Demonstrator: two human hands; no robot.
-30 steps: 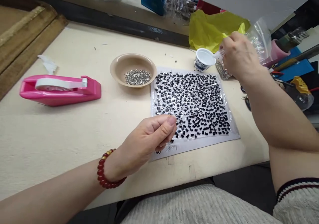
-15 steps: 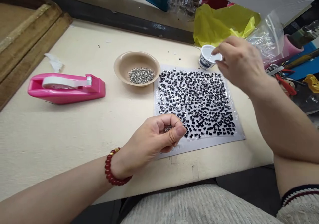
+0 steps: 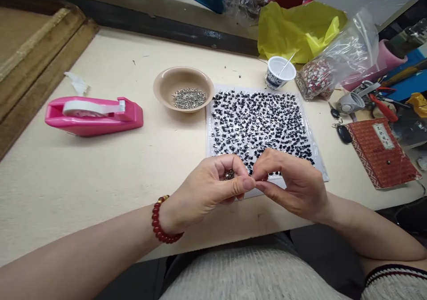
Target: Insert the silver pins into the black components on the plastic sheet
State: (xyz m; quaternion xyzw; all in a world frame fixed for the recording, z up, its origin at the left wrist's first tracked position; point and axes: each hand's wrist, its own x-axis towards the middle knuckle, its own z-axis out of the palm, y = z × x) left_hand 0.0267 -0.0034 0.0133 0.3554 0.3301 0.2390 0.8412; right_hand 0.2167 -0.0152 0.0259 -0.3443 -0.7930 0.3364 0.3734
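- The left hand [image 3: 213, 189] is curled into a loose cup at the near edge of the sheet [image 3: 320, 166], with a small cluster of tiny dark and silvery parts [image 3: 228, 174] showing in the hollow between its bent fingers and thumb.
- The right hand [image 3: 293, 184] sits just to the right of it. Its thumb and forefinger are pinched together, and their tips meet the left thumb tip near the middle.
- Whether the right fingers actually grip a piece cannot be told; anything there is too small to see.
- The cluster lies just left of the right fingertips and slightly farther from the body, so the right hand's pinch is the closest thing to it apart from the hand cupping it.
- No long axis can be read on pieces this small.
- Beyond both hands, the sheet is covered with rows of small black pieces [image 3: 260, 122] standing on it.
- Farther off: a tan bowl of metal pins [image 3: 183, 89] to the left, a white cup [image 3: 279, 72] at the far edge, and a pink tape dispenser [image 3: 95, 115] well to the left.
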